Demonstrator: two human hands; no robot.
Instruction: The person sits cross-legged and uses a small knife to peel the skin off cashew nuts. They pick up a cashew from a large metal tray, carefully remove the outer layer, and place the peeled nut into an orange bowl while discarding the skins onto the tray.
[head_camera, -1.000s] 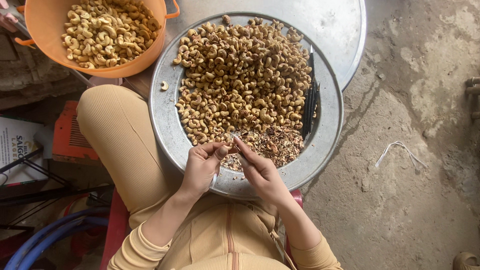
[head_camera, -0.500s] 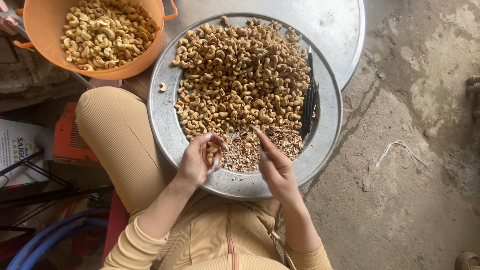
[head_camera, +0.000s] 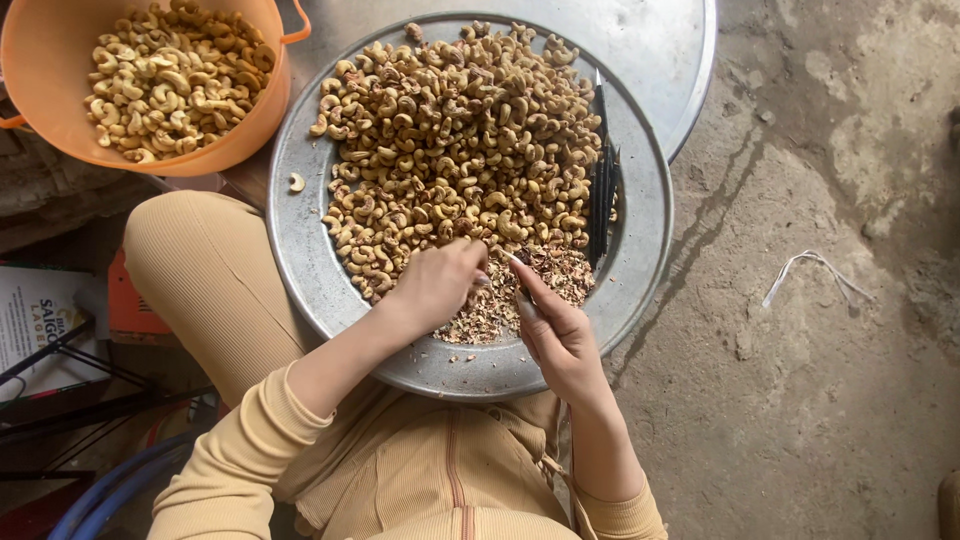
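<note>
— Which step am I on?

— My left hand (head_camera: 435, 285) curls onto the unpeeled cashews (head_camera: 450, 150) in the metal tray (head_camera: 640, 250), fingers pressed together; my right hand (head_camera: 555, 325) pinches a small peeling knife (head_camera: 524, 290). Judging by that, picking comes next.

— Changed?

— My left hand has reached forward from the husk scraps (head_camera: 500, 305).

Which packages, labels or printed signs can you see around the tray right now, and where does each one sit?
Printed carton: far left edge, below the orange tub, beside the person's knee; flat white panel with green and dark lettering, partly cut off.
Orange-red crate or box: just right of the carton, tucked against the leg; only a slotted corner shows, no print readable.
No screens or signs; the metal tray carries no label.
</note>
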